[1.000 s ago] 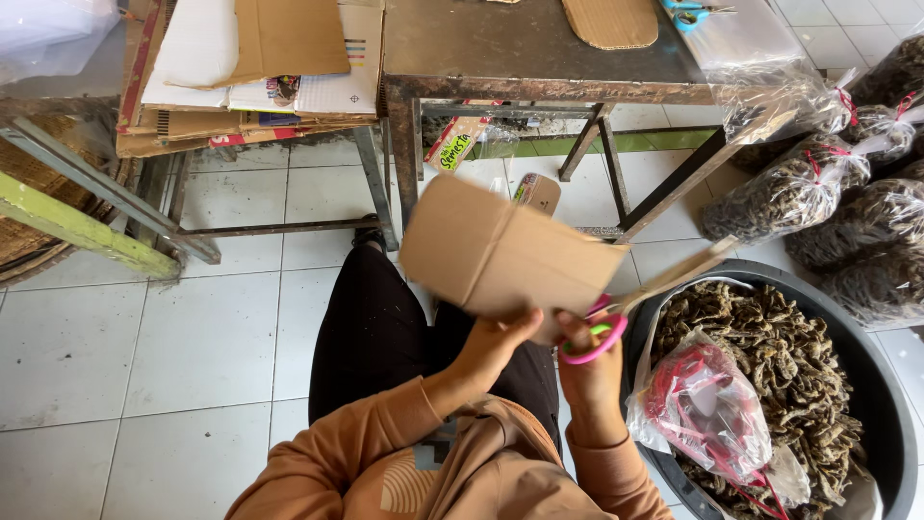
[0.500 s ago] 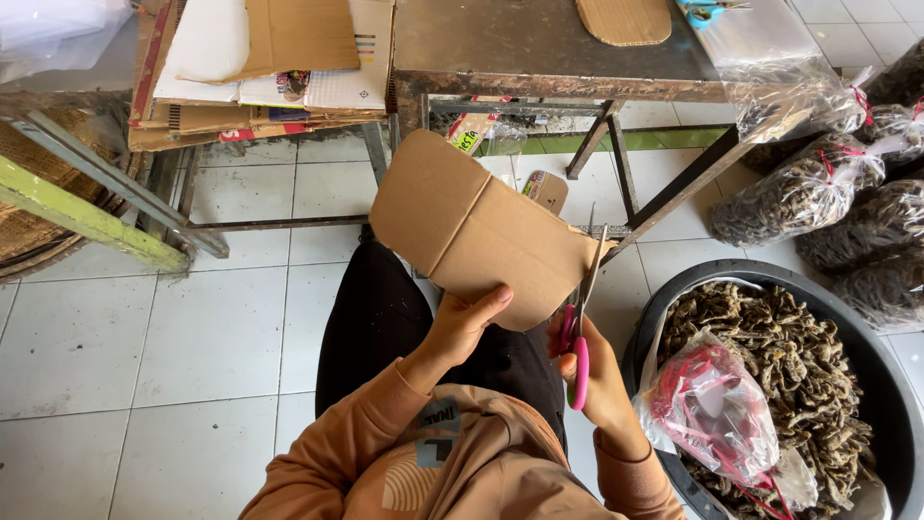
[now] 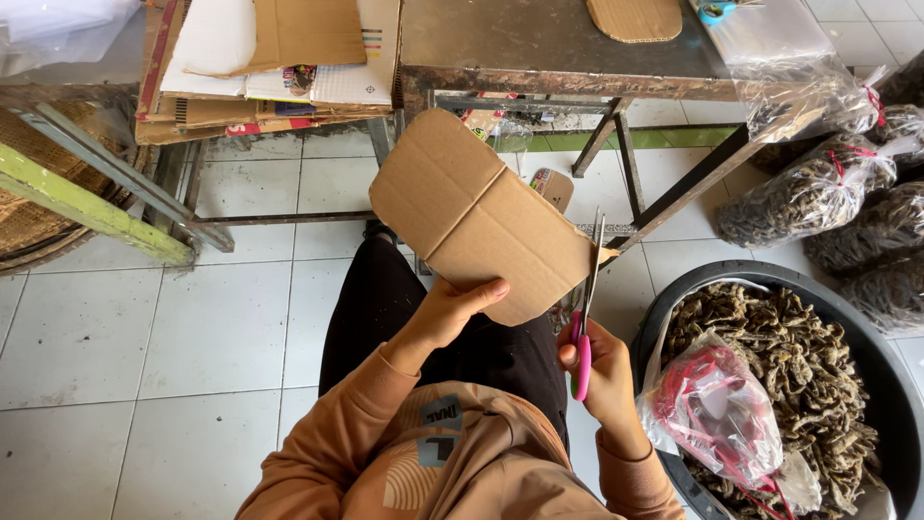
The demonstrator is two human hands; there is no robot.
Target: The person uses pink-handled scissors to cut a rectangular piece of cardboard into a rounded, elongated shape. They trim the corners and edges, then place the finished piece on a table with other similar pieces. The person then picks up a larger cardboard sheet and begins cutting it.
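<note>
White floor tiles (image 3: 192,327) fill the lower left of the frame, with a metal table (image 3: 539,43) along the top centre and a stack of flattened boxes (image 3: 260,67) in the upper left. Left hand (image 3: 448,313) at centre is closed on the lower edge of a brown cardboard piece (image 3: 472,212), thumb on top, fingers hidden beneath. Cardboard sits mid-frame above the lap, rounded at both ends, long axis running from upper left down to lower right, crease across its middle. Right hand (image 3: 606,371) at lower centre-right is curled shut around the pink handles of the scissors (image 3: 585,308); blades point up toward the top of the frame, nearly vertical, and meet the cardboard's right edge. Whether the blades are parted or closed looks unclear, probably slightly parted.

Right of that, a black tub (image 3: 890,385) holds dried brown pieces and a clear bag with red ties (image 3: 712,404). Tied clear bags (image 3: 818,193) of the same dried stuff lie at the upper right.

Versus half a second ago: cardboard has risen a little and tilted up toward the table, left thumb shifted along the edge, scissors about as upright as before.
</note>
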